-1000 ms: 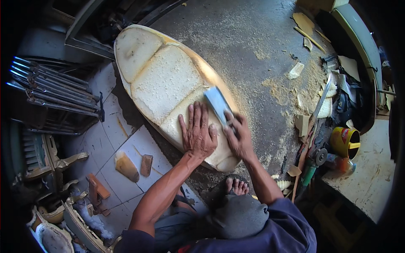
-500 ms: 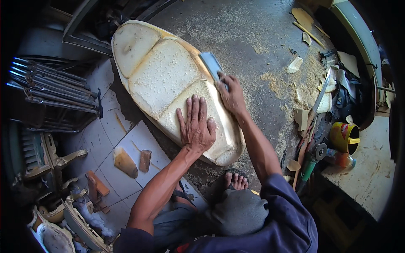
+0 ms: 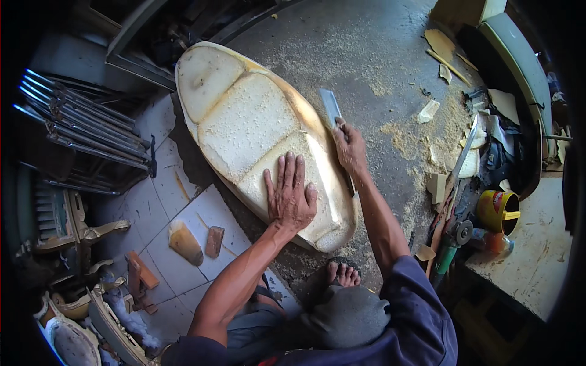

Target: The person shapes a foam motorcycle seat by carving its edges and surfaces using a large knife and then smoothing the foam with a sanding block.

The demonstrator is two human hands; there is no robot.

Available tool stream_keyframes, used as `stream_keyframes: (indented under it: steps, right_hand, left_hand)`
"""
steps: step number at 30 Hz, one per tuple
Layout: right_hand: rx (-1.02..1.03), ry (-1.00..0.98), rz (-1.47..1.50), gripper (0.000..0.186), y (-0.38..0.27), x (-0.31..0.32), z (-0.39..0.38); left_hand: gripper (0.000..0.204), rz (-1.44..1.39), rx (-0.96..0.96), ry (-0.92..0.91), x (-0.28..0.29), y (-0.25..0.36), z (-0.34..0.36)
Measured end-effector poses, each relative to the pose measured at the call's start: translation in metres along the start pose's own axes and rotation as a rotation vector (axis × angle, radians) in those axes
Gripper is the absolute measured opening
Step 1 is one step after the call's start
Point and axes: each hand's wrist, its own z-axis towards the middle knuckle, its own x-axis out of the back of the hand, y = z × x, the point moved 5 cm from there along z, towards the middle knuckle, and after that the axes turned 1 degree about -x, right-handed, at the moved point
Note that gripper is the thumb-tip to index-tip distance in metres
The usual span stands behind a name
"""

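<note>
A long cream foam seat cushion (image 3: 244,122) lies on the floor, running from upper left to lower right. My left hand (image 3: 290,195) presses flat on its near part, fingers spread. My right hand (image 3: 349,146) grips a flat rasp-like blade tool (image 3: 331,108) held against the cushion's right edge, the blade pointing away from me. My bare foot (image 3: 343,276) rests on the floor just below the cushion's near end.
Foam dust and scraps (image 3: 427,131) cover the concrete at right. A yellow tin (image 3: 497,210), a power tool (image 3: 455,244) and a long knife (image 3: 465,155) lie at right. A metal rack (image 3: 85,134) stands left. Wood blocks (image 3: 186,243) sit on the white tiles.
My right hand has slid the blade tool up along the cushion's right edge, away from me. My left hand has stayed pressed on the foam.
</note>
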Motion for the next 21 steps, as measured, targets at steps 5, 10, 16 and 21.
stream_keyframes:
  steps: [5,10,16,21]
  right_hand:
    - [0.049,-0.122,0.107,0.043,-0.031,-0.035,0.015]
    - [0.063,-0.137,0.055,0.046,-0.018,0.019,-0.16]
    - [0.055,-0.099,0.098,0.045,-0.029,-0.005,-0.083]
    - [0.099,-0.137,0.035,0.047,-0.019,-0.029,-0.046]
  left_hand:
    - [0.07,0.009,0.036,-0.023,0.003,-0.009,-0.002]
    - [0.071,0.009,0.051,-0.021,0.009,-0.007,-0.002]
    - [0.074,-0.033,0.032,-0.022,0.008,0.001,0.0]
    - [0.074,0.0,0.051,-0.027,0.005,-0.012,-0.002]
